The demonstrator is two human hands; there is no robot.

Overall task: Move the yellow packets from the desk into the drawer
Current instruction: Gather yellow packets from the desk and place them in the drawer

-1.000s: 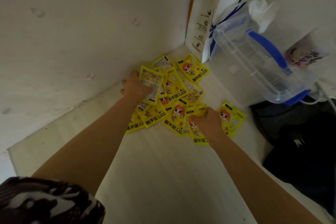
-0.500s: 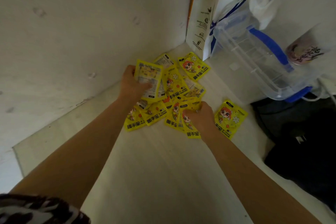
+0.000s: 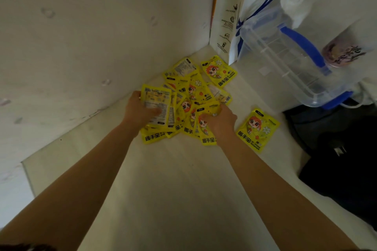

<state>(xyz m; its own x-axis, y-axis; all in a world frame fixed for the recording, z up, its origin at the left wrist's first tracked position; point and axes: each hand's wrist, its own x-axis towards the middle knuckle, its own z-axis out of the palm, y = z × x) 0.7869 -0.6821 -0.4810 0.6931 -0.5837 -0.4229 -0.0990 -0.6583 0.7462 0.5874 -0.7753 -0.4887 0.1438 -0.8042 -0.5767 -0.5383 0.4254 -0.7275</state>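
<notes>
Several yellow hand-warmer packets [image 3: 199,89] lie heaped in the far corner of the white desk [image 3: 183,189]. My left hand [image 3: 137,111] grips a small stack of packets [image 3: 158,106], printed backs up, thumb across the top. My right hand [image 3: 221,121] has its fingers curled around packets at the near right of the heap [image 3: 204,126]. One packet [image 3: 258,129] lies apart to the right, and another [image 3: 219,71] sits near the paper bag. No drawer is in view.
A white coffee paper bag [image 3: 255,6] stands in the corner. A clear plastic box with blue handle [image 3: 289,53] leans beside it, with a cup [image 3: 342,53] at the right. A black bag [image 3: 342,159] lies on the right. White walls [image 3: 81,36] close the left side.
Both hands drew closer together, bunching the packets. The left hand's stack rose and tilted; the right hand closed on packets at the heap's near edge.
</notes>
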